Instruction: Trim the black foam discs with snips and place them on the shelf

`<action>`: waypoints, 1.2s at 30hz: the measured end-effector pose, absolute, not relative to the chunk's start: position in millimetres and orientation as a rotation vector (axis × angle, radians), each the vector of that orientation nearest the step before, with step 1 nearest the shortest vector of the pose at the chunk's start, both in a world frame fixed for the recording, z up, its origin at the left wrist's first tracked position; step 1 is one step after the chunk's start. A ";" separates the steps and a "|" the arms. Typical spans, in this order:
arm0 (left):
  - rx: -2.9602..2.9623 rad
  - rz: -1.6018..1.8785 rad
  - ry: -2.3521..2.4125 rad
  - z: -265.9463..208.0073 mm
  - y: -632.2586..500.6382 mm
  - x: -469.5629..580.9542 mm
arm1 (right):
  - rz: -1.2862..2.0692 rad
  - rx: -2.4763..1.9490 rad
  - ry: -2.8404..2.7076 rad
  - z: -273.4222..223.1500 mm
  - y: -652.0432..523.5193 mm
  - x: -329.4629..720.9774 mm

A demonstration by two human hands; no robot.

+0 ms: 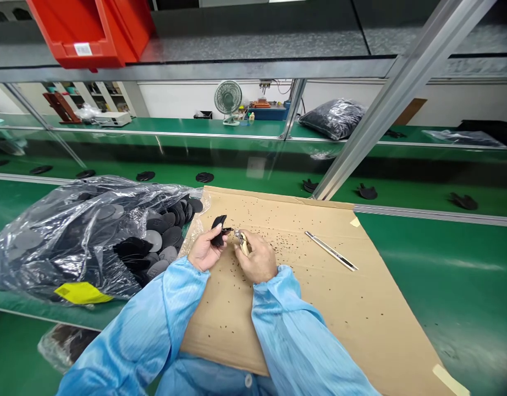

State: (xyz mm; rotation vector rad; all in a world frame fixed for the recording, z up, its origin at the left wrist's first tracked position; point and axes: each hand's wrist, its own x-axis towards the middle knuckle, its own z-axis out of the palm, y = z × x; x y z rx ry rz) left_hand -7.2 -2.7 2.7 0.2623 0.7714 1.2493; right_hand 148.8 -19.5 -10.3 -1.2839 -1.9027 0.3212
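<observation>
My left hand is closed on a folded or curved black disc-like piece above the cardboard sheet. In my closed right hand are small pliers or nippers with cream handles. Their metal jaws meet a thin dark part sticking out of the black piece; whether they grip it is too small to tell. Many tiny dark scraps are scattered over the cardboard around my hands. To the right lies a slim pale utility knife.
A large clear plastic bag of black discs, with a yellow label, lies on my left. Behind the cardboard, several black pieces rest on a green conveyor belt. A slanted metal post rises at right. Overhead hangs a red bin.
</observation>
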 end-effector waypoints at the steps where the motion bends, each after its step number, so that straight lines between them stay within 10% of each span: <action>1: 0.264 1.247 0.771 2.7 -2.7 -7.2 | 0.323 -1.283 -1.908 -9.9 -19.9 148.7; 36: 0.427 1.393 0.749 -6.2 -0.4 -8.9 | 0.721 -1.317 -1.631 -12.6 -16.0 150.3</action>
